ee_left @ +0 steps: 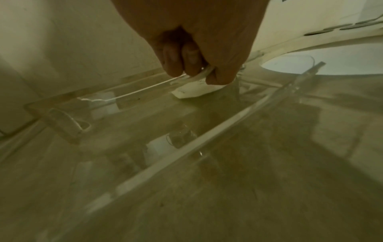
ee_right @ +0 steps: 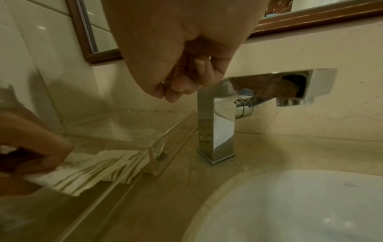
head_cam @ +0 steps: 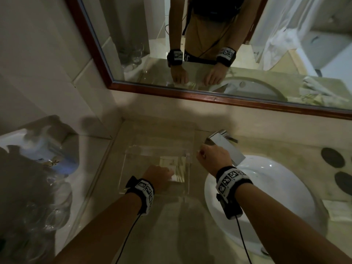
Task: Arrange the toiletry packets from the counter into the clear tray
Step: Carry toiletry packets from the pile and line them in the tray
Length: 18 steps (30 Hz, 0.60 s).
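The clear tray (head_cam: 152, 141) stands on the counter, left of the faucet. A white packet with olive stripes (head_cam: 178, 168) lies in the tray's near right corner. My left hand (head_cam: 170, 173) pinches that packet's near end between thumb and curled fingers. The left wrist view shows the left hand (ee_left: 199, 75) low over the tray floor, gripping the packet (ee_left: 196, 90). My right hand (head_cam: 200, 153) hovers just right of the tray with its fingers curled in, holding nothing. From the right wrist, the curled right hand (ee_right: 172, 93), the striped packet (ee_right: 93, 170) and the tray wall (ee_right: 153, 153) are visible.
A square chrome faucet (head_cam: 222, 143) stands close behind my right hand, with the white basin (head_cam: 247, 197) below it. Several glasses (head_cam: 57, 206) crowd the counter's left end. Dark round discs (head_cam: 332, 157) and pale packets (head_cam: 338, 209) lie right of the basin. A mirror (head_cam: 209, 54) hangs behind.
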Motion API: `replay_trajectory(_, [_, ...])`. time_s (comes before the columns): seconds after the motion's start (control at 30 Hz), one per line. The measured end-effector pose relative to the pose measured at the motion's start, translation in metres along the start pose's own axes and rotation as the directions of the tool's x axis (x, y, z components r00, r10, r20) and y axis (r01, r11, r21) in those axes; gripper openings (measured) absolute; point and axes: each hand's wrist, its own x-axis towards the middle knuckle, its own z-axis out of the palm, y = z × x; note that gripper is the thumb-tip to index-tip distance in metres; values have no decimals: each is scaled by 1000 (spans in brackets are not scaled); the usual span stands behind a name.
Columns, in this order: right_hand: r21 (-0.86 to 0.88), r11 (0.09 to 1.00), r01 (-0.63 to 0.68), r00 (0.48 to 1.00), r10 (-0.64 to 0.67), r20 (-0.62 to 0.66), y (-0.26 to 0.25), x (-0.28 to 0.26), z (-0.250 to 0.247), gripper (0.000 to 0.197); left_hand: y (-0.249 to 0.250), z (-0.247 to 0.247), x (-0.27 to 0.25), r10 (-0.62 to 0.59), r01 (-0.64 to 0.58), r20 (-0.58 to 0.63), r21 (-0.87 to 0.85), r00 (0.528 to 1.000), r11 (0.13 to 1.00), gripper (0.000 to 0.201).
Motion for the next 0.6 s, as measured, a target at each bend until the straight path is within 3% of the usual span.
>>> replay_trajectory(0.2, [8, 1000, -24, 1000, 24, -5, 2, -1, 2, 33, 4, -7, 8, -94, 94, -15, -6, 995, 996, 27])
replay_trajectory(0.6, [16, 999, -28, 1000, 28, -3, -2, 3, 2, 32, 2, -12, 22, -62, 65, -32, 103, 998, 993, 40])
